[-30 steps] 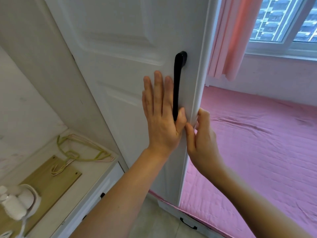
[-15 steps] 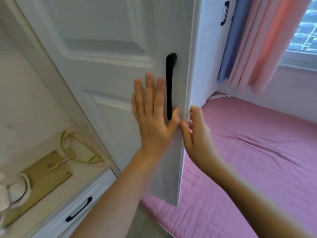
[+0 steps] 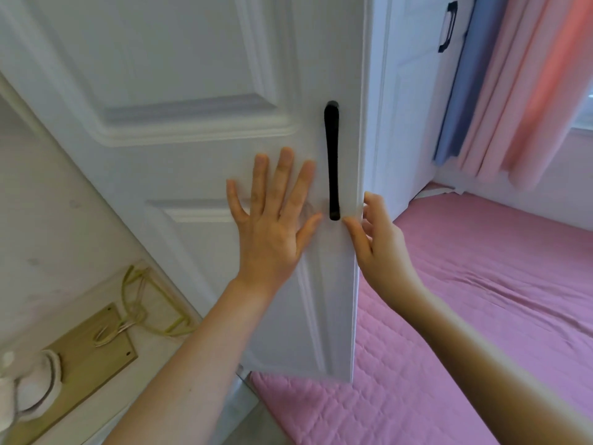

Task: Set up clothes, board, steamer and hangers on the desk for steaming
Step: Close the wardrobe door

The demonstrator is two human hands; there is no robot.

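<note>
Pressing flat against a white wardrobe door (image 3: pixel 179 130), the left hand (image 3: pixel 272 226) has its fingers straight and spread, just left of the door's black handle (image 3: pixel 332 162). The right hand (image 3: pixel 373 232) curls its fingers round the door's free edge, thumb on the front face. This looks like the step of swinging the door to reach the clothes; which way it is going cannot be told. Next the door needs moving fully aside. At lower left, on the desk (image 3: pixel 154 319), lie a wooden board (image 3: pixel 86 351), yellow-green hangers (image 3: pixel 150 303) and a white steamer (image 3: pixel 22 390), partly cut off and blurred. No clothes are visible; the wardrobe's inside is hidden. A pink bed (image 3: pixel 481 300) lies to the right.
</note>
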